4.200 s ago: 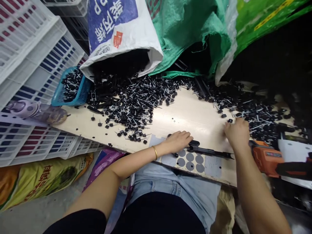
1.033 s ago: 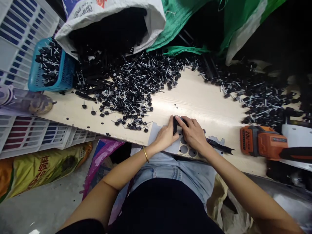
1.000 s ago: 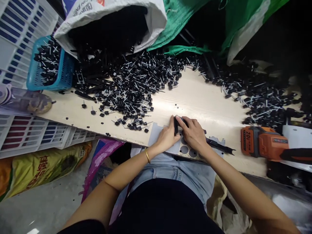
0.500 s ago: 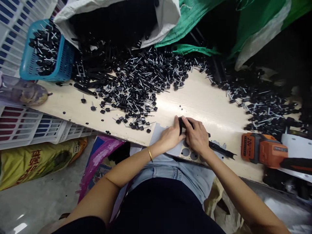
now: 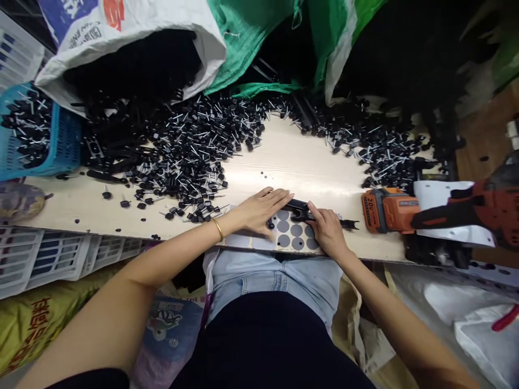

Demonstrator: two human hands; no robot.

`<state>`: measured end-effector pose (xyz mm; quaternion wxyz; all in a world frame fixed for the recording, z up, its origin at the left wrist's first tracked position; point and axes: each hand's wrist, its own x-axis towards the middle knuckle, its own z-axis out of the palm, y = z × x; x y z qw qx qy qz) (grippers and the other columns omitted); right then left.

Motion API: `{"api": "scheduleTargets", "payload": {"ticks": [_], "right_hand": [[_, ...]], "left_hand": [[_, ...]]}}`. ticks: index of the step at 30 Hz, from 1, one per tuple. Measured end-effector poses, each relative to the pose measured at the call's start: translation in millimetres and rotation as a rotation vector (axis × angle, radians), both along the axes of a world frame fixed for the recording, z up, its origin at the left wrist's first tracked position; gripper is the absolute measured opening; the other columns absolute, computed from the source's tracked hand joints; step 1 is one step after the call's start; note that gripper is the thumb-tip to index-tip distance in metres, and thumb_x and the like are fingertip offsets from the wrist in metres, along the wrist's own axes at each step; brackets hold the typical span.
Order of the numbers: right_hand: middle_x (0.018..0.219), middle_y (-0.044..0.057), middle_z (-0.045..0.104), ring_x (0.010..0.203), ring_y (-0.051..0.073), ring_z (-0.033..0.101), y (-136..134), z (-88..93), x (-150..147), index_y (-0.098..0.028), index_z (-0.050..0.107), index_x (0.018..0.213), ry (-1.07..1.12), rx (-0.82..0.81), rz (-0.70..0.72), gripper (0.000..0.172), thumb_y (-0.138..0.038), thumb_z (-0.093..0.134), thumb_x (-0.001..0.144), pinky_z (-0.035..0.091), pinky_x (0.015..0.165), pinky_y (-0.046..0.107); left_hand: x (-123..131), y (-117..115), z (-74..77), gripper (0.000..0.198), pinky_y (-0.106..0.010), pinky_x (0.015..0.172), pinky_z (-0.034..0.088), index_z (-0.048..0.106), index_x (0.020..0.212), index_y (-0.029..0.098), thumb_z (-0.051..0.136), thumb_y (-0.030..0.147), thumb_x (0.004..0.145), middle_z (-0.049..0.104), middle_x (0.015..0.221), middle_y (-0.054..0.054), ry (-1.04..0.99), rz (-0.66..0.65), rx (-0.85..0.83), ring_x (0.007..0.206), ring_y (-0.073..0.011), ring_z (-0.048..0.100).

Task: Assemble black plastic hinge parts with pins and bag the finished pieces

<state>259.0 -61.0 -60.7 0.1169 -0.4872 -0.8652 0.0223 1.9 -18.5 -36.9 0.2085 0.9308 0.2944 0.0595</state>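
Observation:
My left hand lies flat with fingers stretched out, pressing on the left end of a long black plastic part. That part rests on a grey sheet of round stickers at the near edge of the wooden board. My right hand is closed, pinching the black part near its middle. The part's far end sticks out to the right of that hand. A gold bangle sits on my left wrist.
Heaps of small black pins with metal stems cover the board's left and back right. A blue basket of them stands far left, an open white sack behind. An orange cordless drill lies right. White crates stand at left.
My left hand has opened from gripping the part's end to lying flat on it. The right hand slid rightwards along the part. The view swung to the right.

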Motion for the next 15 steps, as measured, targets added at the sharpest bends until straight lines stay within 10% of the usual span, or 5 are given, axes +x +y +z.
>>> {"api": "scheduleTargets", "payload": {"ticks": [11, 15], "right_hand": [[0.088, 0.009, 0.063, 0.079, 0.021, 0.058, -33.5, 60.7, -23.7, -0.016, 0.032, 0.142, 0.155, -0.175, 0.198, 0.048, -0.024, 0.04, 0.095, 0.048, 0.069, 0.033], [0.064, 0.003, 0.057, 0.054, 0.016, 0.05, -43.6, 94.7, -15.6, -0.016, 0.057, 0.099, 0.023, -0.431, 0.286, 0.023, -0.031, 0.041, 0.095, 0.038, 0.053, 0.027]], "left_hand": [[11.0, -21.8, 41.8, 0.055, -0.03, 0.068, 0.044, 0.034, 0.14, 0.014, 0.044, 0.02, 0.087, 0.067, 0.09, -0.009, 0.263, 0.018, -0.075, 0.075, -0.0222, 0.062], [-9.0, -42.4, 65.9, 0.068, -0.028, 0.058, 0.044, 0.036, 0.14, 0.016, 0.056, 0.023, 0.075, 0.067, 0.079, -0.006, 0.177, -0.055, -0.134, 0.063, -0.0208, 0.061]]}}
